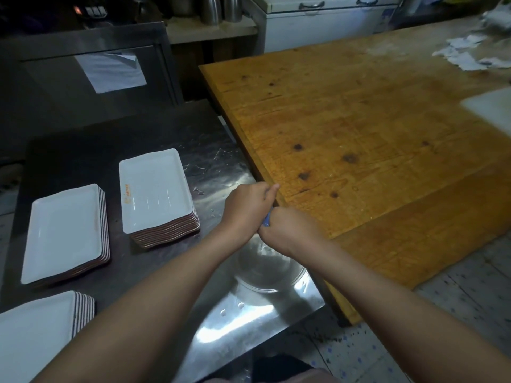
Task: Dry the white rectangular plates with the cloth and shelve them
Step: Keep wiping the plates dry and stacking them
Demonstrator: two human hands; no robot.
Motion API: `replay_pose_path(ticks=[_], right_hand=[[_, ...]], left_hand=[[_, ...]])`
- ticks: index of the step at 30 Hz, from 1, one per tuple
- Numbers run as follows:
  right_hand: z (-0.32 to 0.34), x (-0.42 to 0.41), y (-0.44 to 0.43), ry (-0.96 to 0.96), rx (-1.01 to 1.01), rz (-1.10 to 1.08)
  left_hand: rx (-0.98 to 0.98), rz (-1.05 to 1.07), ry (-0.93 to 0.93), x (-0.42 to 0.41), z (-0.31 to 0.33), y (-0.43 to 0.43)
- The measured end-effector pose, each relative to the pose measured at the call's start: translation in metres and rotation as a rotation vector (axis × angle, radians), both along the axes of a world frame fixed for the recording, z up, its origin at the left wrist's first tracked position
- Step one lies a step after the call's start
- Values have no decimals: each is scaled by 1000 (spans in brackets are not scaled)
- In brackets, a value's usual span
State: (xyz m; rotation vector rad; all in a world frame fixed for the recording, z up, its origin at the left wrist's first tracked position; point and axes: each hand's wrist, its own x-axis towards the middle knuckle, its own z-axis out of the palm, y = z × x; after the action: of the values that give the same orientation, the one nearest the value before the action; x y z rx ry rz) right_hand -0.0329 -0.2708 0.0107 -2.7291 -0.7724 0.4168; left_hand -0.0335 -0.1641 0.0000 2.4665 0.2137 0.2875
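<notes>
Three stacks of white rectangular plates sit on the steel counter: one in the middle (156, 193), one to the left (65, 233) and one at the near left corner (36, 333). My left hand (246, 208) and my right hand (290, 230) are pressed together over the counter's right side, next to the wooden table's edge. Both are closed around a small blue cloth (266, 219), of which only a sliver shows between them. Neither hand touches a plate.
A steel counter (221, 167) with water drops holds the plates. A large wooden table (373, 139) abuts it on the right, with crumpled paper (467, 52) at its far end. A dark steel cabinet (91, 67) and a white chest freezer (326, 20) stand behind.
</notes>
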Motion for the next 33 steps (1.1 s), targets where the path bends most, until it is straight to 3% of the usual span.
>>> replay_pose_path(ticks=[10, 16, 20, 23, 25, 28, 31, 33], right_hand=[[-7, -5, -5, -189, -17, 20], [-13, -8, -10, -268, 56, 26], [-9, -1, -10, 60, 161, -12], [4, 7, -15, 350, 411, -68], [16, 11, -22, 525, 547, -52], [31, 15, -29, 659, 560, 109], [40, 18, -29, 612, 440, 222], [43, 19, -28, 611, 394, 250]], left_hand=[[224, 6, 16, -2, 3, -6], [93, 58, 106, -1, 1, -6], [-182, 88, 161, -2, 3, -2], [-560, 72, 130, -4, 12, 0], [-685, -2, 118, -8, 20, 1], [-494, -100, 100, -12, 29, 3], [-211, -129, 26, -12, 37, 5], [-124, -159, -20, -11, 42, 6]])
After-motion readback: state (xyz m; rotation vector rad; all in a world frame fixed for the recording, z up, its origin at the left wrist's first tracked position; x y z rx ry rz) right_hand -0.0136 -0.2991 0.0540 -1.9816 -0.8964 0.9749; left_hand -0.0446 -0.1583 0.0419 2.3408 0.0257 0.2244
